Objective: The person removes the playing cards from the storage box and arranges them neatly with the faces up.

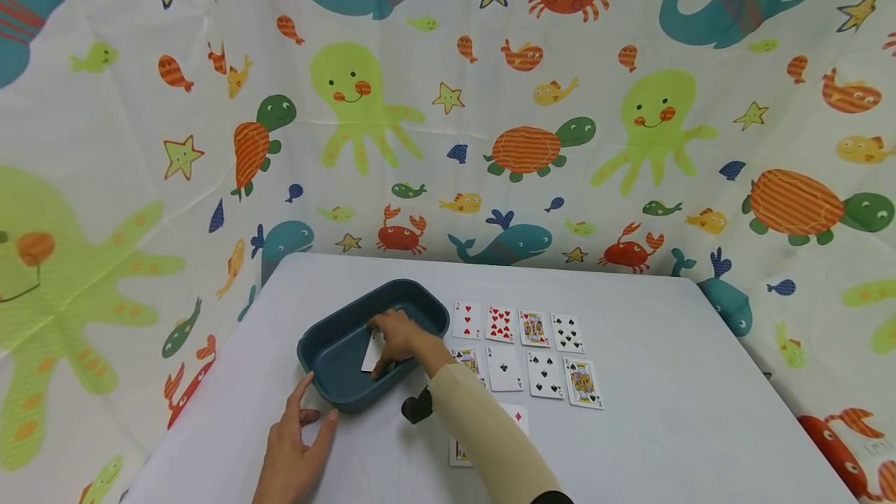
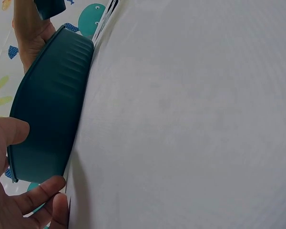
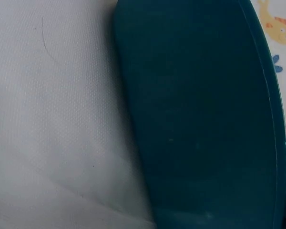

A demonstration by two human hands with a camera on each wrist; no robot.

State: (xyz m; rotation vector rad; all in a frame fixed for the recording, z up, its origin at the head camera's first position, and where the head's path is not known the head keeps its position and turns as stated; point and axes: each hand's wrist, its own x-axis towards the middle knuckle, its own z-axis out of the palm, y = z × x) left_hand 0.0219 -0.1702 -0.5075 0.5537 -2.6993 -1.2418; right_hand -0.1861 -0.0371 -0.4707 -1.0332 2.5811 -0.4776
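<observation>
My right hand [image 1: 400, 339] reaches down into a dark teal plastic basin [image 1: 329, 333]. Its thumb and fingers are curved about a white playing card [image 1: 373, 350] on the basin floor and appear to pinch it; the hand hides part of the card. At the basin's near left end, my left hand [image 1: 297, 434] touches the outer wall with loosely spread fingers. The left wrist view has a fingertip of that hand against the basin wall [image 2: 52, 105] and others by its lower edge. In the right wrist view, the basin's side [image 3: 200, 114] covers most of the right hand.
Face-up playing cards lie in rows right of the basin, among them a three of hearts [image 1: 467, 320] and a king [image 1: 583, 383]. My right sleeve [image 1: 483, 426] partly covers the nearest cards. A patterned sea-animal curtain [image 1: 448, 99] hangs behind the white table [image 1: 665, 379].
</observation>
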